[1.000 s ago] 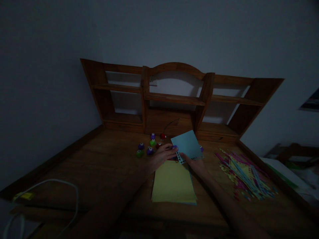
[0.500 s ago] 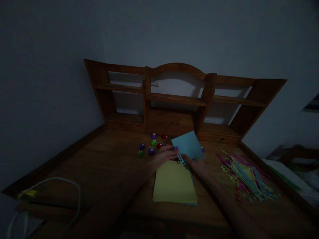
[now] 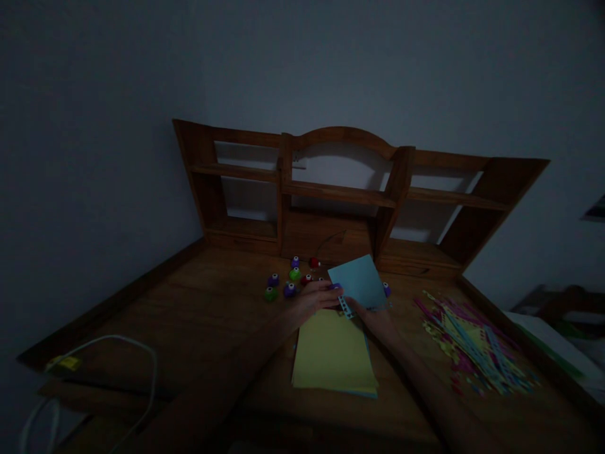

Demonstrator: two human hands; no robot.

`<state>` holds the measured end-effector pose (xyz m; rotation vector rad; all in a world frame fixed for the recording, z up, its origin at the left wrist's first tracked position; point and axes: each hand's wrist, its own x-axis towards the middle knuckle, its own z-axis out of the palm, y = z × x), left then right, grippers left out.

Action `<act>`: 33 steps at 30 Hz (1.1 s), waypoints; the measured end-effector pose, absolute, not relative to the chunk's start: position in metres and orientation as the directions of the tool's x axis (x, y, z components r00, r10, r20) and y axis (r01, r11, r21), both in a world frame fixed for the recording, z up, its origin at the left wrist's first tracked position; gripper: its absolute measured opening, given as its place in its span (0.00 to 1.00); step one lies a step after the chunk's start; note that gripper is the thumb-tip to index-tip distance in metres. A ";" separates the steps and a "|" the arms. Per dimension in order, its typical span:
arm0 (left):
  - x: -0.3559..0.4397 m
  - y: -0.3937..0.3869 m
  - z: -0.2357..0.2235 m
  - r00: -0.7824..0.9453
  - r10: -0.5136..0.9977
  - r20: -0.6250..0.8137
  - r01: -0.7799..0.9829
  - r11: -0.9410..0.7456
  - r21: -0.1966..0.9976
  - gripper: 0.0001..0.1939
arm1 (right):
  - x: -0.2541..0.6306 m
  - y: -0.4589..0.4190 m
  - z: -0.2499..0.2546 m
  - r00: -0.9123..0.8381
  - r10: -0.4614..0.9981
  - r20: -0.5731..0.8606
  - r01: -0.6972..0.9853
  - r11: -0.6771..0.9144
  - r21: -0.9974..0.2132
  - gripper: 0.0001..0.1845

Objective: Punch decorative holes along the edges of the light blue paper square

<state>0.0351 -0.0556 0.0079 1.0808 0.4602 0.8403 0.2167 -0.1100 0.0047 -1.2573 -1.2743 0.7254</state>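
A light-blue sheet of paper (image 3: 360,279) is held up over the desk, its lower right edge in the fingers of my right hand (image 3: 375,318). A strip along its near left edge (image 3: 346,308) shows a row of punched holes. My left hand (image 3: 316,299) is closed around a small purple paper punch (image 3: 335,287), mostly hidden by the fingers, at that same edge. Below both hands lies a stack of yellow paper (image 3: 333,353), with blue sheets showing underneath. Several more punches, such as a green one (image 3: 295,273) and a purple one (image 3: 290,289), stand beyond my left hand.
To the right lies a heap of pink, yellow and blue punched paper strips (image 3: 472,343). A wooden shelf unit (image 3: 338,192) rises along the back of the desk. A white cable (image 3: 154,359) loops at the left front. Another purple punch (image 3: 386,289) stands right of the blue sheet.
The whole view has shifted slightly, with everything a little lower and to the right. Both hands stay at the blue sheet, which keeps nearly the same tilt.
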 end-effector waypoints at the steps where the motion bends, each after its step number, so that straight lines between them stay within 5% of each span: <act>1: 0.035 -0.056 0.008 0.615 0.785 0.072 -0.366 0.204 0.908 0.18 | 0.217 -0.110 0.004 0.224 0.931 0.289 0.233 0.237 -0.943 0.30; 33: 0.035 -0.056 0.009 0.590 0.807 0.028 -0.330 0.209 0.921 0.19 | 0.216 -0.110 0.002 0.186 0.947 0.263 0.230 0.218 -0.948 0.32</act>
